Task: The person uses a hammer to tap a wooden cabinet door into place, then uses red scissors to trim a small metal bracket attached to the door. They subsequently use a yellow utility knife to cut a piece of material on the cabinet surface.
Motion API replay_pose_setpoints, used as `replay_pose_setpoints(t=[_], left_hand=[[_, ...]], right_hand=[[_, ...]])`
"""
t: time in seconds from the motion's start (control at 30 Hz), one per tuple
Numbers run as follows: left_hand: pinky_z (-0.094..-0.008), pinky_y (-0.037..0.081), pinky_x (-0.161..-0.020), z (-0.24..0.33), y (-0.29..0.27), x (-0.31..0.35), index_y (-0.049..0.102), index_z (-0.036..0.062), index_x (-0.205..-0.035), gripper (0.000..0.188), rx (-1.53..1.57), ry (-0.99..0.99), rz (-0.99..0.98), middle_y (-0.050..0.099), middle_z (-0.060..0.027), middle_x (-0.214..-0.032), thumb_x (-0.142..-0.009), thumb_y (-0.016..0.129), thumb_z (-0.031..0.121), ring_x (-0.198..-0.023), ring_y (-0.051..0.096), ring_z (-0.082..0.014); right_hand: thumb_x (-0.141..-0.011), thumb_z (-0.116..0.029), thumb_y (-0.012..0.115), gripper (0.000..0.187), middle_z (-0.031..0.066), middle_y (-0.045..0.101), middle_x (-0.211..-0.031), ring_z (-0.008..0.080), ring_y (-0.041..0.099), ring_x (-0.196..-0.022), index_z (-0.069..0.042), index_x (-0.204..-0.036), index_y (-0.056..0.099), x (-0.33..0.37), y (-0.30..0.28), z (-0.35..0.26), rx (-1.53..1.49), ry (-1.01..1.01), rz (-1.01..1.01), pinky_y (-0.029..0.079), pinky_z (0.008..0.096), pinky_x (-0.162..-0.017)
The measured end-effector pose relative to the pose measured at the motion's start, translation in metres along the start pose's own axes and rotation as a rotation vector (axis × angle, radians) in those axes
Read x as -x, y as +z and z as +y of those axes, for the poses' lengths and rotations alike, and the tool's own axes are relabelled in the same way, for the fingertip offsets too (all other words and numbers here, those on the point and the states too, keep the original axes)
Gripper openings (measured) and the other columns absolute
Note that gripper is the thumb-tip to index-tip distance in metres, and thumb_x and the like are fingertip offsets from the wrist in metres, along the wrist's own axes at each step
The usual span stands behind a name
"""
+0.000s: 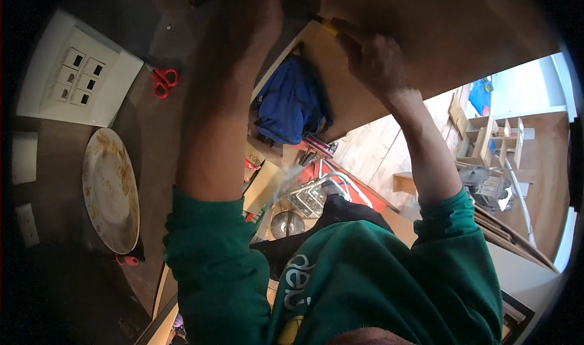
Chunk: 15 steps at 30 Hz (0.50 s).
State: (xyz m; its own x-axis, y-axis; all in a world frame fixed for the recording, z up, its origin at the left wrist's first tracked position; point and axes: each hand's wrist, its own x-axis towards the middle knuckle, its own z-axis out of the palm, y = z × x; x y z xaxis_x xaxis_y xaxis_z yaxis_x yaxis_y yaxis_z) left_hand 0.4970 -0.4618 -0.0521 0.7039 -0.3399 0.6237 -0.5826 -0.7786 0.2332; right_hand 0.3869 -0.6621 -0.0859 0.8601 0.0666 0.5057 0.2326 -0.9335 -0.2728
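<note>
A: Head view first: what is held by each hand?

B: A thin yellow pencil-like tool (329,27) is pinched in the right hand (371,59), its tip set at the edge of a brown wooden board (438,34). The right grip is clenched around that tool. The left hand (255,16) is pressed flat high on the board's other part; whether its fingers are curled or spread cannot be told, as the top of the picture is dark.

A: Where is the board placed?

B: It is laid across the upper part of the view, above a blue bundle of cloth (292,101) on the floor below. Red-handled scissors (163,80) are seen on the dark counter (152,150) to the left, near a white switch plate (79,74) and a stained round plate (109,190).

A: How is the step best done?

B: By judgement, the board should be pinned firmly by the left hand so it is not shifted, and the tool should be kept tight to the edge, drawn in one steady stroke.
</note>
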Motion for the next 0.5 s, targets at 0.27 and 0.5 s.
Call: replay_pose_setpoints(t=[0.27, 0.5], left_hand=[[-0.045, 0.054, -0.08, -0.004, 0.003, 0.001, 0.059, 0.0027, -0.119, 0.031, 0.01, 0.005, 0.017, 0.068, -0.0247, -0.103, -0.093, 0.061, 0.019, -0.094, 0.067, -0.0417], [-0.0451, 0.054, -0.081, -0.004, 0.007, -0.004, 0.057, 0.0027, -0.12, 0.032, 0.006, -0.02, 0.026, 0.067, -0.025, -0.105, -0.093, 0.061, 0.02, -0.095, 0.067, -0.0419]], right_hand=[[-0.091, -0.024, 0.065, 0.024, 0.0187, 0.069, -0.094, 0.0392, 0.068, -0.081, -0.021, -0.115, 0.071, -0.005, 0.007, -0.01, 0.094, 0.009, 0.088, 0.055, 0.0474, -0.07], [-0.094, -0.011, 0.06, 0.029, 0.0222, 0.067, -0.1, 0.0358, 0.067, -0.083, -0.005, -0.122, 0.064, 0.058, -0.003, -0.001, -0.095, -0.059, 0.142, 0.053, 0.0424, -0.073]])
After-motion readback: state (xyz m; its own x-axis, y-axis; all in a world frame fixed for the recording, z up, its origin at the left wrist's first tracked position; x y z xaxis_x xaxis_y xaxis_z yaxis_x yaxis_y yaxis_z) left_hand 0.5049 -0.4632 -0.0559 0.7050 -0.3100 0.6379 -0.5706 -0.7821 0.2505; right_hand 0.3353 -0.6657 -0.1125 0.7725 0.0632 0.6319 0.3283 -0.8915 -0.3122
